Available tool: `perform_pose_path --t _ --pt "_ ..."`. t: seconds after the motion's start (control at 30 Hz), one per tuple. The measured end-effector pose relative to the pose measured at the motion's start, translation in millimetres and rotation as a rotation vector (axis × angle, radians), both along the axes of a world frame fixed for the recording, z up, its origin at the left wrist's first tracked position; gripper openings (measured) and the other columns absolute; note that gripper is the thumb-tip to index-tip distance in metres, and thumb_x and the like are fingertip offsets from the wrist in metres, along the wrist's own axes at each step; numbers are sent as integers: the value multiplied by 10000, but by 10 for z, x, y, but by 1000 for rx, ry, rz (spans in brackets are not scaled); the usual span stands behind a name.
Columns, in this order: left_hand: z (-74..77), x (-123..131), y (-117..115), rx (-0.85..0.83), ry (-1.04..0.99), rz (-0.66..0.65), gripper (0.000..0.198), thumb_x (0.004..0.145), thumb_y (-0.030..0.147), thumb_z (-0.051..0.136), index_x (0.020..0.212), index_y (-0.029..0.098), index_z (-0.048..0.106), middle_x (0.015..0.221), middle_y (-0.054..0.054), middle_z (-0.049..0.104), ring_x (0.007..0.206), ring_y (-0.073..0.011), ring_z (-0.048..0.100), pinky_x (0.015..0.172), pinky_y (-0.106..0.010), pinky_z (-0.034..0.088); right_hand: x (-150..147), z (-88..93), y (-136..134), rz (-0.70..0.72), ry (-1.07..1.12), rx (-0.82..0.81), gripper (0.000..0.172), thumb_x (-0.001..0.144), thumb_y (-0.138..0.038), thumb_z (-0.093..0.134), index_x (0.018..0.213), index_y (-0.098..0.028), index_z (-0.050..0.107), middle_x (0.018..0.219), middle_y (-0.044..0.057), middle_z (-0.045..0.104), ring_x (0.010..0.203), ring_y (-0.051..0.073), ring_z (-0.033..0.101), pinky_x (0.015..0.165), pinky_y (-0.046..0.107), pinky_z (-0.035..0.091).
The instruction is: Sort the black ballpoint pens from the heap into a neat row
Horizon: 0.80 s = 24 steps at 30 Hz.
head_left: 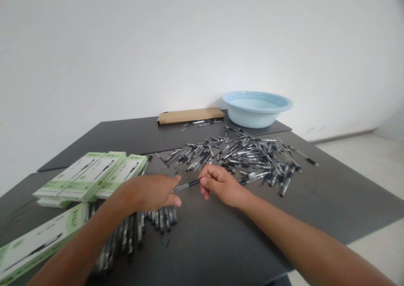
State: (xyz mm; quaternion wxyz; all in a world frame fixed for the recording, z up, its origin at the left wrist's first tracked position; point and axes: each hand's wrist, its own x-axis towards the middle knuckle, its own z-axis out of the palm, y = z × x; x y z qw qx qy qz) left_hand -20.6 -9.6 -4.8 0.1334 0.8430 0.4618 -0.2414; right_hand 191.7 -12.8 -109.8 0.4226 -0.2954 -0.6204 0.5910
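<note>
both arms reach forward. the left hand (154,192) lies palm down. the right hand (221,185) curls its fingers.

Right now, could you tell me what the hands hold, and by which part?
A pen, gripped at its two ends: left hand on one end, right hand on the other.

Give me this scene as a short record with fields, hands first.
Right hand: pinches one end of a pen
Left hand: at the pen's other end, grip unclear
Below left hand: row of pens side by side
Beyond hands: loose pile of pens
Left side: green-and-white boxes
Far edge: blue basin, brown packet
Surface: dark table
</note>
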Motion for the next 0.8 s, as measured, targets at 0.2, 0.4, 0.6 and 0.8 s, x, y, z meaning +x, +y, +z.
perform_pose_path --t 0.2,0.4,0.6,0.8 --pt "94 -10 -21 -50 -6 71 810 901 526 465 1536 50 305 1467 -250 475 1301 -352 518 1045 -455 420 9 10 6 49 41 -57 363 831 -515 670 801 -180 533 637 -33 619 501 107 575 533 238 450" --pt "80 -28 -26 -42 -7 53 862 919 564 432 1571 57 188 1440 -265 505 1279 -356 538 1022 -453 439 13 2 43 1 96 -102 350 808 -489 699 792 -175 545 627 -30 630 496 111 586 529 235 442" --pt "78 -7 -76 -56 -22 67 899 928 570 455 1584 65 103 1471 -257 470 1299 -358 517 1034 -440 428 104 10 167 -213 288 -261 344 765 -472 728 795 -194 528 604 -35 631 462 108 555 489 229 412" --pt "40 122 -112 -119 37 16 915 937 564 462 1582 60 53 1481 -240 459 1306 -332 517 1025 -404 435 147 11 243 -327 356 -259 381 728 -491 752 791 -198 516 649 -37 639 444 102 569 470 225 426"
